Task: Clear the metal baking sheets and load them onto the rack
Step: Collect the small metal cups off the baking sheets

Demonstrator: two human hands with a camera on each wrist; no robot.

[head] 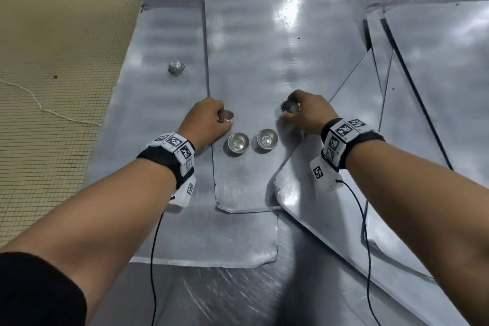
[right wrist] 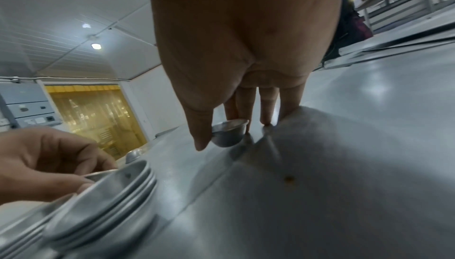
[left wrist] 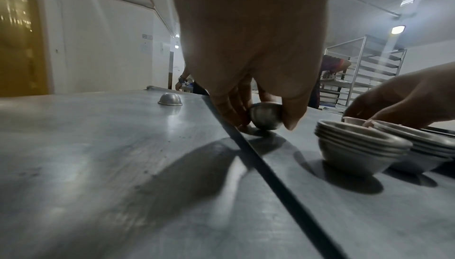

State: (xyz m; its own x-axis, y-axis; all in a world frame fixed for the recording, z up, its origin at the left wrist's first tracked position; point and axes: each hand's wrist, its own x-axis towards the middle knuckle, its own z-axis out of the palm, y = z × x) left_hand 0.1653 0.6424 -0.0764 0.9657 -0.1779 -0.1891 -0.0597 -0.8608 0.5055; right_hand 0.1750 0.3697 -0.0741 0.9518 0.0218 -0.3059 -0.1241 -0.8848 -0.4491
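Observation:
Several flat metal baking sheets overlap on a steel table; the middle sheet carries two stacks of small metal cups. My left hand pinches one small cup tilted at the sheet's left edge. My right hand pinches another cup just above the sheet. A single cup lies upside down on the left sheet. The tray rack stands far behind the table.
More sheets lie overlapped at the right, one corner lifted over the middle sheet. Tiled floor with a white cord runs along the table's left. Another person works near the rack.

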